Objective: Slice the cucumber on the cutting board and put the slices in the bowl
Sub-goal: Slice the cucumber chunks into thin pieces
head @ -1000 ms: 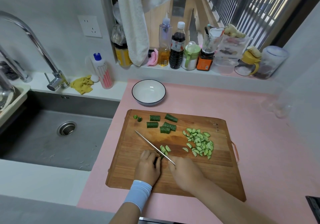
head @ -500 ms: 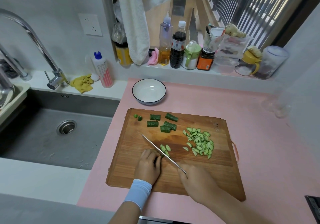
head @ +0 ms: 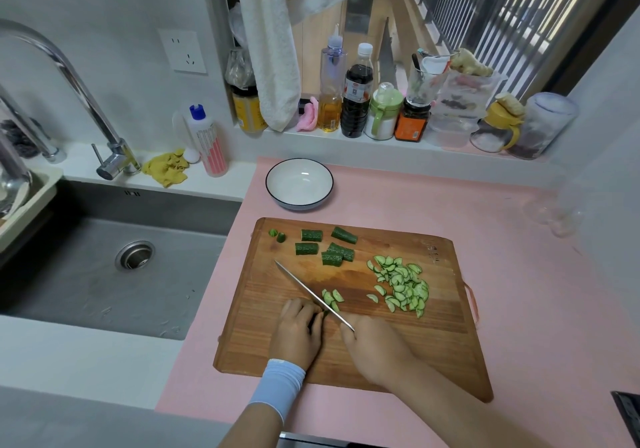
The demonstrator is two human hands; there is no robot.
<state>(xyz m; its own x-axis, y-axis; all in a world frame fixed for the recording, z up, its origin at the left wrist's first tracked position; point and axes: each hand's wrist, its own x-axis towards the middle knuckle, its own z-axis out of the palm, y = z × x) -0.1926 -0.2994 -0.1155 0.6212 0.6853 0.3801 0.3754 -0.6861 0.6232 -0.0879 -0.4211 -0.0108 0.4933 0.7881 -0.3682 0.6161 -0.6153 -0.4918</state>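
On the wooden cutting board [head: 446, 354] my left hand [head: 298, 331] curls over a cucumber piece that is almost fully hidden under its fingers. My right hand [head: 375, 349] grips the handle of a knife [head: 304, 288], whose blade slants up to the left right beside my left fingertips. A few fresh slices [head: 332, 298] lie against the blade. A pile of half-moon slices [head: 401, 283] sits on the board's right side. Several dark green cucumber chunks [head: 323, 247] lie at the far side. The white bowl [head: 299, 184] behind the board holds nothing.
A steel sink [head: 104, 267] with a tall faucet [head: 79, 91] lies to the left. Bottles and jars [head: 358, 94] line the window ledge behind the bowl. A clear glass [head: 554, 208] stands at the right on the pink counter. A yellow cloth [head: 168, 169] lies by the faucet.
The knife pulled back toward me and to the right half a second ago, then returned forward against my left fingertips. My left hand stayed in place on the cucumber piece.
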